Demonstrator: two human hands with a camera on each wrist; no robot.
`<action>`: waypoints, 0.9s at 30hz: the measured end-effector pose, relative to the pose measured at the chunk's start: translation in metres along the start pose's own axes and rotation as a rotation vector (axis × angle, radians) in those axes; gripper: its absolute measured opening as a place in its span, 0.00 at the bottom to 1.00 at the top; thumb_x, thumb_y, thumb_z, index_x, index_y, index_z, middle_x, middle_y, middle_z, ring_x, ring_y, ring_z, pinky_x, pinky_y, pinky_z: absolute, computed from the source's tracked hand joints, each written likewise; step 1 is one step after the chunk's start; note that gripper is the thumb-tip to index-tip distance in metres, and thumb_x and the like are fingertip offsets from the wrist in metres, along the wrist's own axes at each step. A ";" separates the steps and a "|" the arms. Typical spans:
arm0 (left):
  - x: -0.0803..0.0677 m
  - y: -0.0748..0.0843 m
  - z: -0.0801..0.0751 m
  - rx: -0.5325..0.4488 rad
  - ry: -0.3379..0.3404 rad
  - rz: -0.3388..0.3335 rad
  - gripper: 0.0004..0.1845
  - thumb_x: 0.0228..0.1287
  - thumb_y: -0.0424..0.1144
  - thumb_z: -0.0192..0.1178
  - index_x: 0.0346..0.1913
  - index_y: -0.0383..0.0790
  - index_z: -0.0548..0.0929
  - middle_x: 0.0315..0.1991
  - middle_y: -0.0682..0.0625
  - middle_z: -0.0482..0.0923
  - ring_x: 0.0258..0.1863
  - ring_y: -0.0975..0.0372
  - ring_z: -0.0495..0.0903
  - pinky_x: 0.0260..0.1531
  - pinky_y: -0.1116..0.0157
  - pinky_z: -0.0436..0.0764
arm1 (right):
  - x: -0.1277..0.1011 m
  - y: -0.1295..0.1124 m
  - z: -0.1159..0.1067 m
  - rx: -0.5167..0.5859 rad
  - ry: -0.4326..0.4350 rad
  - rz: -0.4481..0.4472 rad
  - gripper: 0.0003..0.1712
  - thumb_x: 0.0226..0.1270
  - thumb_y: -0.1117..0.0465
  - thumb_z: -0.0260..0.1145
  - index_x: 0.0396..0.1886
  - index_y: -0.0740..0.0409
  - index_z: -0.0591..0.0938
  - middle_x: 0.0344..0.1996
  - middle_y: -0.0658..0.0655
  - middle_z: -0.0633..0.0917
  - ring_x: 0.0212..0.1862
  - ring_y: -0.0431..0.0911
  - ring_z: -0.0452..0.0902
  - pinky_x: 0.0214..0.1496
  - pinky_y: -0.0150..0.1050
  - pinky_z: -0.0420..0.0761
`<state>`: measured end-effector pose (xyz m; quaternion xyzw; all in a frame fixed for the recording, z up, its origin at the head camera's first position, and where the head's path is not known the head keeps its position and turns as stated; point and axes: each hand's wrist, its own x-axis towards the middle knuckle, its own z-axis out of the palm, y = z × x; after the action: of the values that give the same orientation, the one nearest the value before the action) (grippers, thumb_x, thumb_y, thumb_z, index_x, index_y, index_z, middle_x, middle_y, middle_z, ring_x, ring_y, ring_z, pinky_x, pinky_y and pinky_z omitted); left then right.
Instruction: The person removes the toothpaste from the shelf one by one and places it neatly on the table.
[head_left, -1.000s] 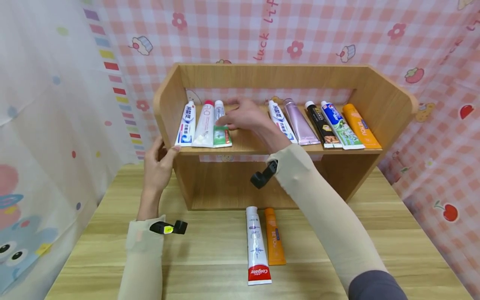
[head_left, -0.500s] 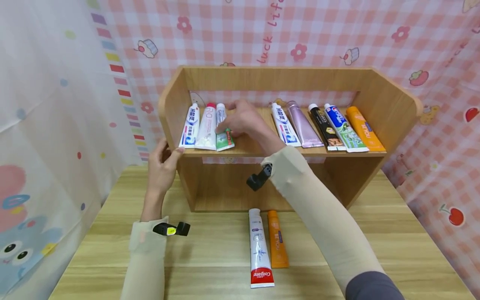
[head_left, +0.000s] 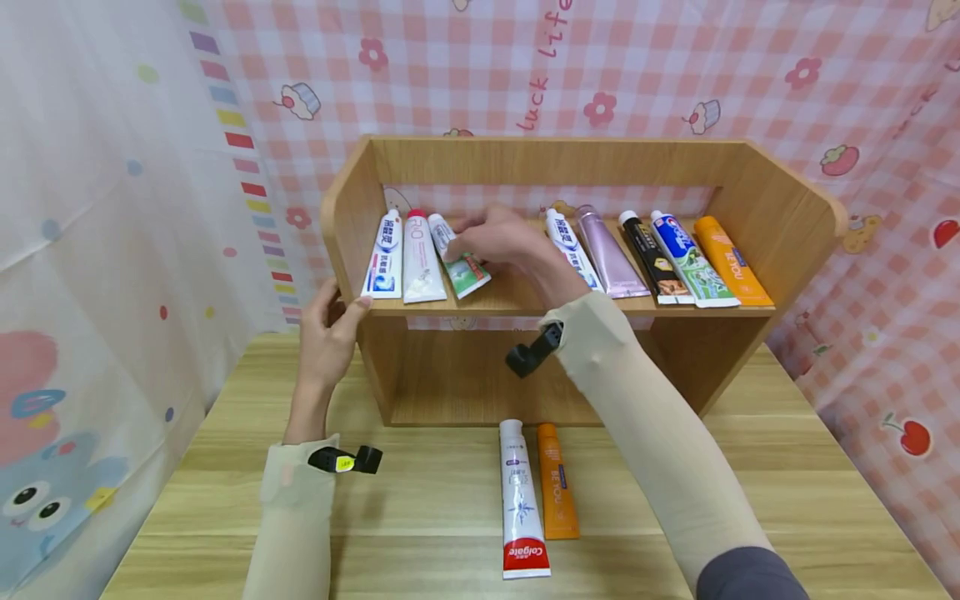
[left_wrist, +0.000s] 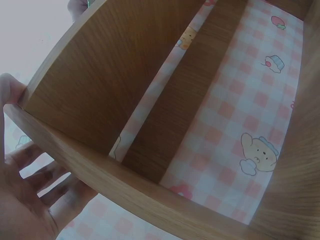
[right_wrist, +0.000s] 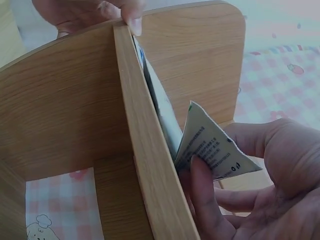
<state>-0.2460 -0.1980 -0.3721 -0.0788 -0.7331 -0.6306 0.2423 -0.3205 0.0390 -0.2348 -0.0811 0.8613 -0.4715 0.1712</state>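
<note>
Both my hands are at the wooden shelf unit (head_left: 757, 196): my right hand (head_left: 504, 240) has its fingers curled on a green-and-white toothpaste tube (head_left: 459, 257) on the upper shelf, tipping it so its crimped end swings out to the right while its cap stays back near the others. From my right wrist the tube's flat crimped end (right_wrist: 212, 145) shows pinched against my fingers (right_wrist: 207, 200), just beside the shelf board's edge. My left hand (head_left: 327, 329) grips the left front corner of the shelf, thumb on the shelf's front edge and fingers wrapped round the outside of the side panel; the left wrist view shows those fingers (left_wrist: 47, 187) spread against the wood. Just left of the tilted tube lie a pink-capped white tube (head_left: 421, 267) and a blue-and-white tube (head_left: 386, 265), side by side against the left wall. To the right of my hand on the same shelf run another blue-and-white tube (head_left: 572, 250), a lilac tube (head_left: 606, 254), a black tube (head_left: 651, 258), a blue-and-green tube (head_left: 688, 260) and an orange tube (head_left: 731, 262). Down on the tabletop (head_left: 795, 492), in front of the shelf, a white Colgate tube (head_left: 521, 500) and a smaller orange tube (head_left: 557, 483) lie touching, caps toward the shelf.
</note>
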 end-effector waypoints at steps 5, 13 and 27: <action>-0.001 -0.001 0.000 -0.005 0.003 -0.001 0.22 0.70 0.36 0.59 0.66 0.37 0.78 0.59 0.37 0.80 0.47 0.62 0.81 0.47 0.71 0.79 | 0.000 0.005 -0.003 0.057 -0.023 -0.029 0.36 0.62 0.63 0.74 0.70 0.57 0.76 0.57 0.57 0.82 0.47 0.43 0.80 0.49 0.34 0.81; -0.001 -0.001 -0.001 -0.033 0.018 -0.003 0.22 0.70 0.33 0.59 0.66 0.36 0.79 0.59 0.37 0.80 0.46 0.64 0.81 0.47 0.72 0.79 | -0.001 0.012 -0.005 0.222 -0.062 -0.008 0.37 0.64 0.66 0.72 0.73 0.49 0.75 0.59 0.57 0.80 0.44 0.44 0.82 0.44 0.36 0.84; 0.000 0.000 -0.001 -0.015 0.005 -0.006 0.22 0.69 0.35 0.59 0.65 0.38 0.79 0.59 0.37 0.81 0.47 0.62 0.80 0.47 0.71 0.79 | -0.015 0.018 -0.004 0.439 -0.053 -0.006 0.42 0.66 0.72 0.68 0.77 0.44 0.68 0.60 0.60 0.79 0.49 0.49 0.83 0.48 0.41 0.86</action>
<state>-0.2461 -0.1994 -0.3722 -0.0769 -0.7280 -0.6369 0.2418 -0.3072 0.0563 -0.2443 -0.0567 0.7328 -0.6460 0.2061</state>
